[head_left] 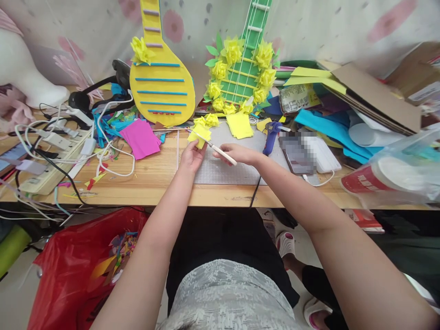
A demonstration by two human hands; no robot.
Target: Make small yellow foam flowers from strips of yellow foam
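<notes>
My left hand (193, 155) is closed on a small piece of yellow paper (199, 135), pinched at its lower edge. Scissors (225, 154) with white handles are in my right hand (237, 153), and their blades point left across the yellow paper. Just behind it lie yellow paper flowers (210, 120). A stack of yellow paper squares (239, 125) rests on the grey cutting mat (213, 176) beyond my right hand. Further back stand a yellow lute-shaped cutout (161, 85) with one flower and a green one (244, 73) ringed by yellow flowers.
Purple paper squares (140, 139) and a power strip (51, 160) with tangled cables lie left. To the right are a blue glue gun (271, 137), a phone (297, 156), a red cup (374, 176) in plastic and cardboard (378, 98). A red bag (75, 256) of scraps stands below.
</notes>
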